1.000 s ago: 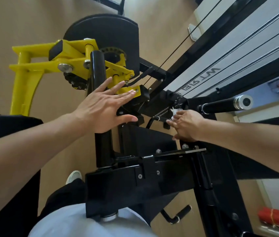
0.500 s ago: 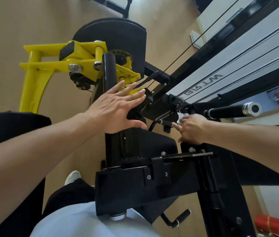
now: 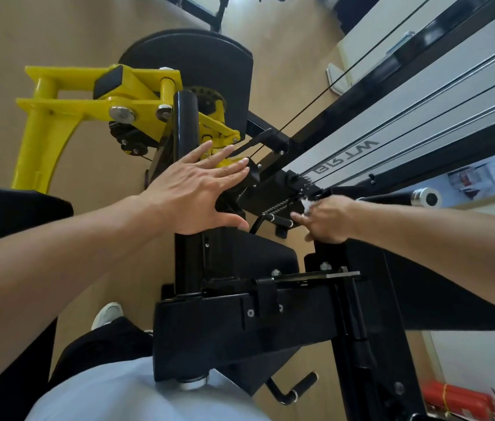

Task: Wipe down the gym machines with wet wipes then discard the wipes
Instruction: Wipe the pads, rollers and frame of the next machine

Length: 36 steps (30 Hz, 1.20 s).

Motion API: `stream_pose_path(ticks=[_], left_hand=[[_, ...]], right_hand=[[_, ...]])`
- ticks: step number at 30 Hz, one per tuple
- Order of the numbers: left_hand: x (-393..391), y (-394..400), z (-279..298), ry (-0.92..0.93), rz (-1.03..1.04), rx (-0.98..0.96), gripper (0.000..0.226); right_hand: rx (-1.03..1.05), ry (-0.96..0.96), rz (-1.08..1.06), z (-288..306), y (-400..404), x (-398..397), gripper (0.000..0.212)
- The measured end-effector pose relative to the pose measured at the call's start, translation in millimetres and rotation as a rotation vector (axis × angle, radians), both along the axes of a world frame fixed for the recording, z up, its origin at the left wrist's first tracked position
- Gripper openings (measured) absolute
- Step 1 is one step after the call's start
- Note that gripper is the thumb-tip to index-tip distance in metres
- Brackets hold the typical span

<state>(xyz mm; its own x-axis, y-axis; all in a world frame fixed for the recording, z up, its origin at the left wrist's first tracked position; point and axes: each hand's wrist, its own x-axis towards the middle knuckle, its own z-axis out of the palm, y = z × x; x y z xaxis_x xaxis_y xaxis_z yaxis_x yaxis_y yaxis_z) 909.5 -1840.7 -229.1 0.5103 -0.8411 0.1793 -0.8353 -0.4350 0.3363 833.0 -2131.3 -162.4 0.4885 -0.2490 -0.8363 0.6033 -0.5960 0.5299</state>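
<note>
Right beside the black upright post (image 3: 186, 165) of the machine, the left hand (image 3: 193, 192) is spread flat, fingers straight and together, thumb out, reaching across the post toward the yellow bracket (image 3: 136, 86) just behind it. It holds nothing; whether the palm actually touches the post I cannot tell.

Over to the right of that post, the right hand (image 3: 326, 220) has the wet wipe (image 3: 306, 205). Only a small white scrunch of it peeps out above the knuckles, fingers curled round the rest, and it sits against the black frame near the coiled spring (image 3: 279, 208) and the small crank handle (image 3: 273, 221), with the chrome-capped bar (image 3: 422, 198) beyond the wrist.

Now, how will this wipe handle? My read: feather-light, limp, damp, no stiffness whatsoever. It will bunch up and slide inside the fist unless the fingers pinch it firmly, so the sensible hold is a wad under the fingertips with a fair flap left free to drag over the metal. Thin stuff like that may snag or tear on the spring coils, bolt heads and the cables (image 3: 361, 138) running up beyond the post, so light pressure there, firmer on the smooth painted tubes. The machine itself looks rigid and heavy; it should not budge under a wipe.
</note>
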Motion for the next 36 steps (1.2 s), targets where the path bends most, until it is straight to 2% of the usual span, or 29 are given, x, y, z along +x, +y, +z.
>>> stream_pose_path(ticks=[2, 7, 13, 18, 23, 28, 34, 36], left_hand=[[0.4, 0.3, 0.0, 0.005, 0.004, -0.003, 0.113], [-0.5, -0.5, 1.0, 0.017, 0.016, -0.012, 0.113], [-0.4, -0.4, -0.4, 0.014, 0.018, -0.008, 0.112], [-0.1, 0.1, -0.2, 0.013, 0.018, -0.016, 0.111], [-0.6, -0.3, -1.9, 0.007, 0.016, -0.014, 0.112], [0.0, -0.5, -0.5, 0.011, 0.020, -0.008, 0.109], [-0.2, -0.6, -1.4, 0.008, 0.020, 0.000, 0.109], [-0.6, -0.3, 0.0, 0.010, 0.021, 0.009, 0.109]], right_hand=[[-0.015, -0.048, -0.002, -0.3, 5.1, 2.3, 0.073], [-0.024, 0.229, -0.135, 3.7, 11.3, -32.6, 0.082], [-0.030, 0.024, -0.084, 0.1, 9.4, -16.4, 0.081], [0.080, 0.159, -0.232, 10.2, 10.5, -26.3, 0.084], [0.013, 0.012, -0.164, 2.9, 13.8, -16.0, 0.090], [0.042, 0.087, -0.180, 6.4, 15.6, -24.5, 0.084], [0.014, -0.024, -0.143, -1.2, 17.7, -5.9, 0.096], [0.030, 0.059, -0.130, -2.6, 16.4, -21.4, 0.085]])
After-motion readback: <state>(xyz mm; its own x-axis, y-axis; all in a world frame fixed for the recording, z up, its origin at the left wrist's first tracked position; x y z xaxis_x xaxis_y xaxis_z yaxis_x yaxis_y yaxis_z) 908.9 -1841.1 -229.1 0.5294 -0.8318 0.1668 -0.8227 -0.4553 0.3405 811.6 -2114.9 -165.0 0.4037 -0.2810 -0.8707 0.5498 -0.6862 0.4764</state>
